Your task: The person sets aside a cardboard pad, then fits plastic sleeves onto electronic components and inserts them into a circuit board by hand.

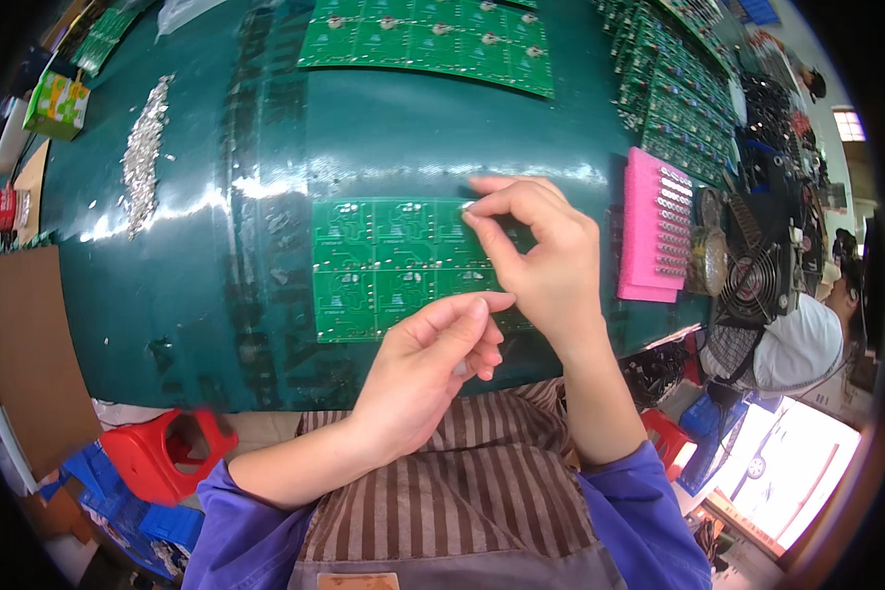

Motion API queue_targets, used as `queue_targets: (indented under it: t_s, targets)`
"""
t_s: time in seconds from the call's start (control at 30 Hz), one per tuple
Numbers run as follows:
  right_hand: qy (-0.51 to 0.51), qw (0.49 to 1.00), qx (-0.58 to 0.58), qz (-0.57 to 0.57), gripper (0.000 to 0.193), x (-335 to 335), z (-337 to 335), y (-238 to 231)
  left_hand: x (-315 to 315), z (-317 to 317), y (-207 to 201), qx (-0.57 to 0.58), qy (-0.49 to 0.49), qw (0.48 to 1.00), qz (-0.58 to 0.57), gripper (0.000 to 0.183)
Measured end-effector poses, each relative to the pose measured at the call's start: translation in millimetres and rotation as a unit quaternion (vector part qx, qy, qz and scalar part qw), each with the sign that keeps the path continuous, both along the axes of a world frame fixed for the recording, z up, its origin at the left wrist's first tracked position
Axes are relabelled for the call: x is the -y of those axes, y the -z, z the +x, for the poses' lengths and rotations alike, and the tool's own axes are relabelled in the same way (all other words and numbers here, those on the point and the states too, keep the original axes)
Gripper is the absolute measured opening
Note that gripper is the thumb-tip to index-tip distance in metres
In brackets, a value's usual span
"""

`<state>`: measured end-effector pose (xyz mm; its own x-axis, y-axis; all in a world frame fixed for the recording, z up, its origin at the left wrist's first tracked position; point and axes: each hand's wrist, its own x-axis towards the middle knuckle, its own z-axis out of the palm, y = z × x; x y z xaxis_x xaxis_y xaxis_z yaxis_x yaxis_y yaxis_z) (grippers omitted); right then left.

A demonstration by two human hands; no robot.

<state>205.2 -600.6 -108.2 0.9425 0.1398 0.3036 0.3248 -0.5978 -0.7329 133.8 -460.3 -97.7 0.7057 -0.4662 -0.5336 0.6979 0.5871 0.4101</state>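
Desk (202, 305): smooth, glossy covering. Central board (393, 267): smooth, slightly shiny, metallic spots. Ten o'clock: parts (144, 162), bright metal. Toward three o'clock: foam (643, 234), matt. Eight o'clock: stool (136, 454), smooth plastic. Six o'clock: apron (442, 506), matt cloth.

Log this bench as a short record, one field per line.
Surface: dark green tabletop
Work piece: green circuit panel, flat, partly covered by both hands
Right hand: thumb and forefinger pinching what looks like a small silvery part, at the panel's far edge
Left hand: curled, over the near edge; contents unclear
Left side: silvery parts pile
Right side: pink foam block
Beyond: another green panel
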Motion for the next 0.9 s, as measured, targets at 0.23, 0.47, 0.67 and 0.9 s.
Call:
queue_targets:
  t_s: [0.23,0.47,0.67,0.9]
  targets:
    - [0.143,0.965,0.122,-0.184,0.010,66,-15,-18,-5,2,-1,-0.018,0.016,1.000,-0.013,0.031]
    - [0.303,0.925,0.052,-0.222,0.008,134,-23,-8,1,-2,0,0.035,0.021,0.999,0.000,0.021]
    - [0.252,0.916,0.128,-0.286,0.008,141,-19,-1,1,-5,4,0.069,0.004,0.998,0.001,0.020]
    - [0.149,0.971,-0.079,0.167,0.004,75,-48,-31,3,-5,4,0.046,-0.011,0.999,-0.012,0.023]
